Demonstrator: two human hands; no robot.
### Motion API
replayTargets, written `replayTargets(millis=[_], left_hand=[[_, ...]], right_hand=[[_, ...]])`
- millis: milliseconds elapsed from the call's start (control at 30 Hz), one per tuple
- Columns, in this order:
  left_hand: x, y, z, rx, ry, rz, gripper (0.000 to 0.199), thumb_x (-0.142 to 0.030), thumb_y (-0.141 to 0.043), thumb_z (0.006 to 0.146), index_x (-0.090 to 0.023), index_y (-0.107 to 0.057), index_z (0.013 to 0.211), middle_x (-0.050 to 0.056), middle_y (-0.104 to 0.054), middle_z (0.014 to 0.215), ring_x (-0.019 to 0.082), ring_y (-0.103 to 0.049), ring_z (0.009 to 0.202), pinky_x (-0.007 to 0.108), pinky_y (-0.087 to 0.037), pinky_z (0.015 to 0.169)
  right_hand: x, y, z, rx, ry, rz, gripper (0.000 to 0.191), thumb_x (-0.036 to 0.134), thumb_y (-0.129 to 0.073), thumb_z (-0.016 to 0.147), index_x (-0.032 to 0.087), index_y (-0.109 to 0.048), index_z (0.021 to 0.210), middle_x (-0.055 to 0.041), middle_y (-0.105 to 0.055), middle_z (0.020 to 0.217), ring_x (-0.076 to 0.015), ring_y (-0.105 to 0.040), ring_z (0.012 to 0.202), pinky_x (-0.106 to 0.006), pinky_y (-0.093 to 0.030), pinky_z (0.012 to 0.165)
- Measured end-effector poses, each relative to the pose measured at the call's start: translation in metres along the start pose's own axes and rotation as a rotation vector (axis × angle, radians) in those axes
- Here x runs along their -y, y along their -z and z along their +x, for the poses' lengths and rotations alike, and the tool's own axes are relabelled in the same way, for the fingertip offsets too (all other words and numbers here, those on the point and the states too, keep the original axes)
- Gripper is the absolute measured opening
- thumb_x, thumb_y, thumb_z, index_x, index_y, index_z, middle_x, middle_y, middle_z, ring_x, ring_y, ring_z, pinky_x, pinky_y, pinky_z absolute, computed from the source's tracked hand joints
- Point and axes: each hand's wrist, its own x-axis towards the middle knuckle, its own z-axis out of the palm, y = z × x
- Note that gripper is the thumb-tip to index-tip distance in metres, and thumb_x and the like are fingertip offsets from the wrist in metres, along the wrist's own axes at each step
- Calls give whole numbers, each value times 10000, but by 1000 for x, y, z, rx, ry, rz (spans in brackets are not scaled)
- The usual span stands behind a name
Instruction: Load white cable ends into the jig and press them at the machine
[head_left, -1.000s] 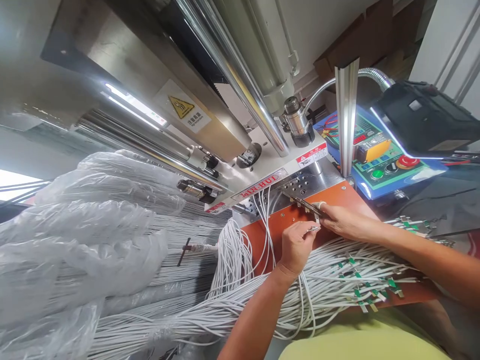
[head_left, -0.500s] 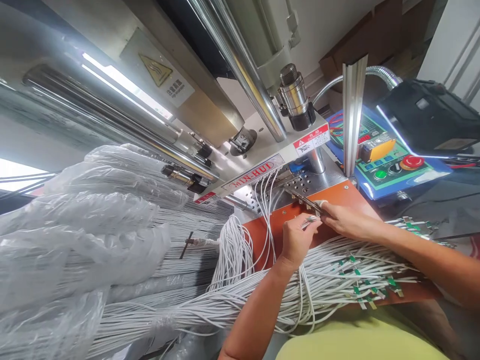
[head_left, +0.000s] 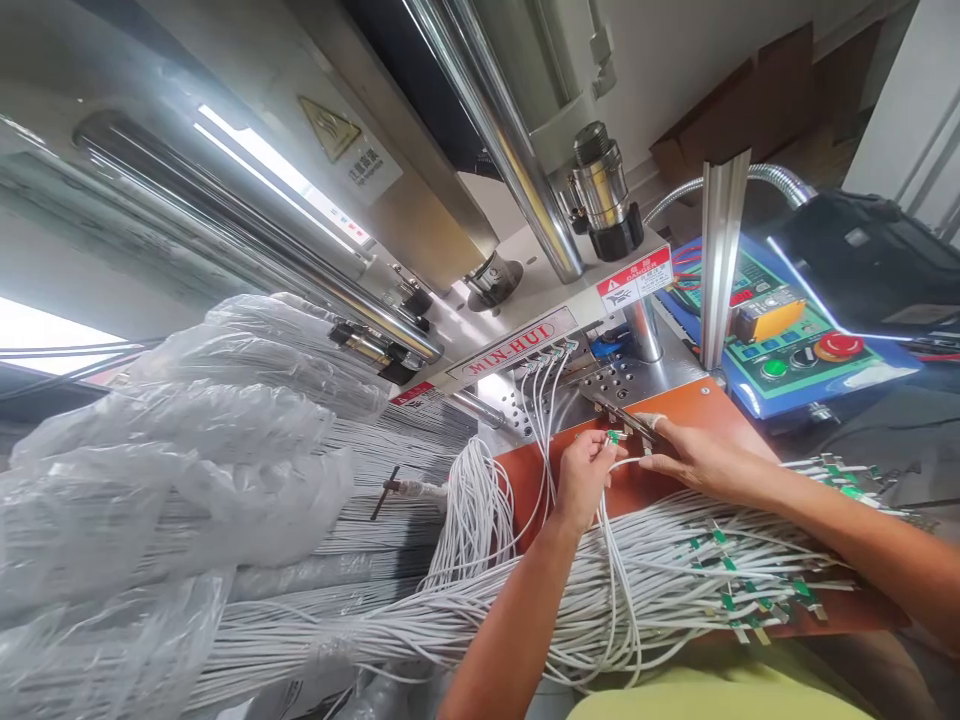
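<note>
Head view, tilted, over a stainless press machine (head_left: 420, 240) filling 10 to 12 o'clock from the hands. Polished guide rods (head_left: 510, 140) and a heat warning label (head_left: 330, 130) above; white crosshead with a MIN-HUI nameplate (head_left: 514, 343) at 11 o'clock. Plastic-wrapped wire bundles (head_left: 187, 430) at 9 o'clock, a small dark T-shaped bar (head_left: 386, 492) lying just past the plastic. Control panel (head_left: 780, 345) at 2 o'clock, with red emergency stop (head_left: 840, 345) and green button (head_left: 774, 368). Aluminium post (head_left: 720, 250) at 1 o'clock, between panel and press. Black lamp head (head_left: 862, 265) on a flexible metal hose (head_left: 750, 177) at 2 o'clock.

Orange base plate (head_left: 720, 408) under both hands, perforated steel plate (head_left: 607, 378) behind it. Large white wire bundle (head_left: 675, 590) across 4 to 7 o'clock, green-marked terminals (head_left: 750, 600) at 4 o'clock. Looped white wire hank (head_left: 472, 510) at 9 o'clock, strands rising to 11 o'clock.

Left hand (head_left: 583, 480) closed, fingers pinching a green-sleeved wire end (head_left: 613, 437) above the orange plate, just beside a steel clamp bar (head_left: 624, 416). Right hand (head_left: 697, 462) at 3 o'clock, white-wrapped fingertip (head_left: 658, 421) touching that bar; grip on it not determinable.
</note>
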Motion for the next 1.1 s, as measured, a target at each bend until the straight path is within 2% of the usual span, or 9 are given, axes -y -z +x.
replayTargets(millis=[100, 167, 333, 500, 667, 767, 900, 1100], left_hand=[[1, 4, 2, -119, -93, 67, 272, -326, -598, 844, -168, -580, 1065, 10, -663, 755, 65, -484, 528, 169, -366, 469], [0, 6, 2, -134, -156, 96, 261, -309, -579, 865, -175, -550, 1088, 12, -679, 773, 64, -497, 536, 172, -399, 508], [-6, 4, -2, -109, -214, 236, 138, -277, -510, 903, -152, -551, 944, 36, -690, 792, 60, -514, 516, 168, -406, 497], [-13, 2, -4, -114, -211, 347, 104, -167, -554, 836, -157, -546, 939, 21, -702, 730, 92, -605, 574, 189, -459, 568], [-19, 4, -8, -16, -205, 365, 186, -287, -605, 862, -177, -598, 1013, 17, -731, 827, 72, -560, 480, 198, -469, 516], [-19, 7, -7, 35, -272, 441, 152, -296, -636, 856, -183, -686, 943, 27, -743, 854, 107, -655, 616, 218, -528, 620], [-15, 10, -4, 33, -397, 518, 135, -187, -636, 843, -198, -737, 932, 36, -754, 912, 149, -702, 808, 256, -565, 773], [-8, 11, 0, 46, -489, 553, 179, -127, -620, 836, -206, -745, 937, 38, -761, 918, 170, -716, 847, 296, -581, 825]], right_hand=[[1, 1, 0, -6, 6, -19, 575, 554, -494, 879, 257, -438, 1369, -68, -699, 1020, -254, -664, 859, -348, -490, 787], [0, 1, 0, -9, 1, -25, 558, 554, -496, 877, 257, -454, 1348, -64, -701, 1005, -253, -665, 846, -343, -490, 770], [-2, 1, 1, 12, -13, -11, 488, 531, -492, 883, 247, -481, 1279, -73, -697, 1001, -258, -654, 845, -345, -480, 755], [-4, -1, 1, 2, -11, -19, 427, 514, -492, 886, 236, -495, 1211, -86, -690, 1039, -263, -649, 877, -340, -472, 753], [-7, -3, 3, 12, -8, -8, 366, 498, -492, 888, 230, -474, 1137, -85, -683, 1036, -267, -650, 906, -338, -465, 756], [-7, -4, 3, 20, -4, -9, 335, 488, -477, 901, 227, -450, 1110, -83, -674, 1031, -262, -644, 911, -338, -464, 753], [-5, -4, 2, 22, -28, -22, 287, 473, -482, 899, 228, -438, 1042, -80, -674, 1000, -260, -644, 896, -336, -466, 737], [1, -1, 1, 28, -26, -17, 275, 457, -477, 902, 226, -448, 1047, -85, -674, 1006, -266, -645, 904, -345, -469, 738]])
